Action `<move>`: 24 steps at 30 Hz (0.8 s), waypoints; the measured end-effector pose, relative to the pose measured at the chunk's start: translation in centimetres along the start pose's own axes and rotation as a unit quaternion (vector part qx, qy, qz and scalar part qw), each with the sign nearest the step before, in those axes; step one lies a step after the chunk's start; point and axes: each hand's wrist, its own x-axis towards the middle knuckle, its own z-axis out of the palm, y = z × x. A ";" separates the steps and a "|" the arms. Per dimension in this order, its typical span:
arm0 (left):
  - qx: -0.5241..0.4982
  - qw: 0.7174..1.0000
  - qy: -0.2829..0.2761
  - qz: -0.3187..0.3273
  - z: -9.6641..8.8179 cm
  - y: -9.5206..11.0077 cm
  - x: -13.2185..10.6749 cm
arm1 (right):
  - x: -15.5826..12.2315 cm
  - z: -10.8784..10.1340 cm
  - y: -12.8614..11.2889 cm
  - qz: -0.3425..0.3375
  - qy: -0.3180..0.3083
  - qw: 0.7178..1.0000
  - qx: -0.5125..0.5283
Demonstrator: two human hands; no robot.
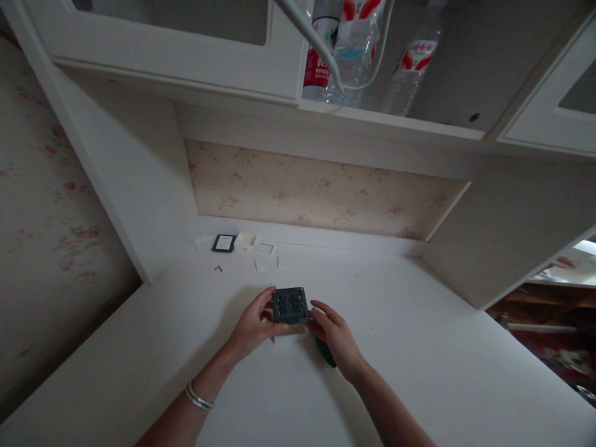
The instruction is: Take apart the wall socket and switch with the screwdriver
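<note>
A dark grey square socket module [289,305] is held above the white desk [419,347] between both hands. My left hand [254,323] grips its left edge, fingers curled round it; a silver bangle [199,397] sits on that wrist. My right hand [336,335] grips the right edge. A green object [325,352] shows under my right hand; whether that hand holds it I cannot tell. A whitish piece [291,332] lies just below the module.
At the back left of the desk lie a black socket faceplate [223,243], white plates [246,241], a white frame [265,249] and small screws [218,268]. Above, a shelf holds plastic bottles [412,68]. White cabinet walls flank the desk.
</note>
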 end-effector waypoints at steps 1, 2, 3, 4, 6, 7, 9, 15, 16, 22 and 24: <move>0.005 1.000 -0.003 0.000 0.0 -0.1 0.0 | 0.2 0.4 -0.3 0.014 -0.019 0.999 0.031; 0.007 1.000 -0.004 -0.001 -0.1 -0.3 0.0 | 0.2 0.8 -0.6 0.019 -0.037 0.998 0.047; 0.008 1.000 -0.005 -0.005 -0.1 -0.5 0.0 | 0.2 1.1 -0.8 0.019 -0.054 0.997 0.055; 0.008 1.000 -0.005 -0.007 -0.2 -0.8 0.0 | 0.2 1.3 -0.9 0.014 -0.070 0.996 0.058; 0.005 1.000 -0.004 -0.003 -0.2 -1.2 0.0 | 0.0 1.6 -0.9 0.002 -0.090 0.994 0.058; 0.003 1.000 -0.002 0.004 -0.2 -1.3 0.0 | 0.0 1.6 -0.9 -0.002 -0.091 0.994 0.058; 0.004 1.000 0.002 0.013 -0.1 -1.4 0.0 | 0.0 1.7 -0.7 -0.011 -0.085 0.995 0.056; -0.026 0.999 -0.002 -0.034 0.2 -0.5 0.0 | 0.6 1.6 0.1 -0.033 -0.024 0.998 0.052; -0.034 0.999 0.000 -0.037 0.3 -0.4 0.1 | 0.6 1.6 0.2 -0.035 -0.018 0.998 0.050; -0.026 0.998 0.042 -0.025 0.3 0.2 0.3 | 0.6 1.8 0.7 -0.054 0.018 0.998 0.008; -0.025 0.998 0.048 -0.017 0.3 0.2 0.3 | 0.7 1.8 0.8 -0.066 0.018 0.998 -0.015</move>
